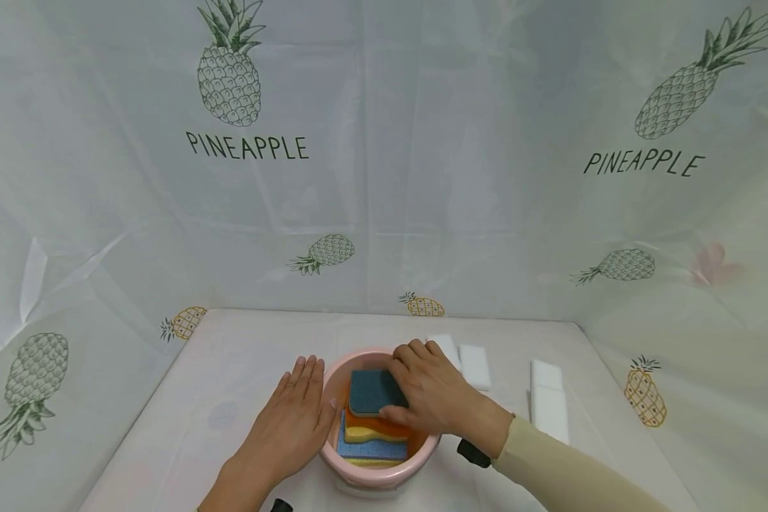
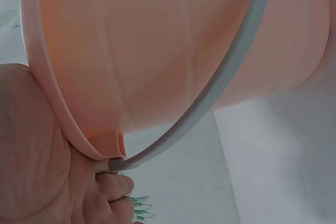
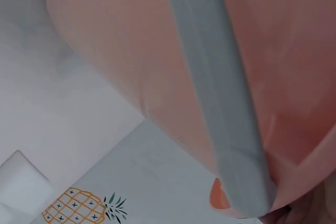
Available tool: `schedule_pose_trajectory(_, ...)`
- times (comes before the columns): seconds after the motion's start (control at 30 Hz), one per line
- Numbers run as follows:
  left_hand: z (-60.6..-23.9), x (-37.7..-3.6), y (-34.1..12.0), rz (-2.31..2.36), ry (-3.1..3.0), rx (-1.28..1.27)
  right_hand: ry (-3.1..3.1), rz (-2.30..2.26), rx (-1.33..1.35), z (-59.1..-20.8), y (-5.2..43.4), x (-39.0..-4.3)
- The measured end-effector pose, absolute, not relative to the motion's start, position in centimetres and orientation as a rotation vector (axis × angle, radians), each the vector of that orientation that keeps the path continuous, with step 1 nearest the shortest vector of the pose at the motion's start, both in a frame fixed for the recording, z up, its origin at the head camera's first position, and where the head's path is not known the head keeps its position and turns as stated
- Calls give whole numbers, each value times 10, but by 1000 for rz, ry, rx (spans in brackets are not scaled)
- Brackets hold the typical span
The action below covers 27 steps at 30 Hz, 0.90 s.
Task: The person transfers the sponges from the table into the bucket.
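Head view: bucket (image 1: 333,398) holds stacked sponges; right hand (image 1: 430,387) pinches top sponge (image 1: 372,391); left hand (image 1: 292,419) flat against rim; white blocks (image 1: 475,365) remain on tabletop (image 1: 230,370).

The white backdrop sheet (image 1: 384,178) reads "PINEAPPLE" twice, under two drawn pineapples.

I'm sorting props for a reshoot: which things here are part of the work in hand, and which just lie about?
In hand:
- pink bucket, steadied by the left hand
- stack of sponges inside it, the right hand gripping the top blue one

Lying about:
- white blocks on the table, right of the bucket
- pineapple-print backdrop
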<state>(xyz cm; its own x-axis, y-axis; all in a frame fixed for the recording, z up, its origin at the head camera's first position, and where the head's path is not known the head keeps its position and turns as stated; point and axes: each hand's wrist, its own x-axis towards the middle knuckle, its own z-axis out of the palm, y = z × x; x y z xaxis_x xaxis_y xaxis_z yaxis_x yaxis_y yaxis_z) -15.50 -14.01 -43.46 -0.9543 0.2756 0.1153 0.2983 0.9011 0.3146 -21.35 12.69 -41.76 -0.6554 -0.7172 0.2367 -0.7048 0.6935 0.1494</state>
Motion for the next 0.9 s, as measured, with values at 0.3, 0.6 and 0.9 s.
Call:
schedule_pose_trajectory(0.3, -434, -156, -139, -514, -3008, -445, -2456, 76, 995, -419, 140, -212)
schedule_pose_trajectory(0.6, -435, -157, -140, -517, -3014, -454, -2322, 219, 757, -419, 179, -217)
schedule_pose_trajectory(0.9, -434, -157, -141, -521, -3022, -464, -2256, 231, 505, -437, 236, -210)
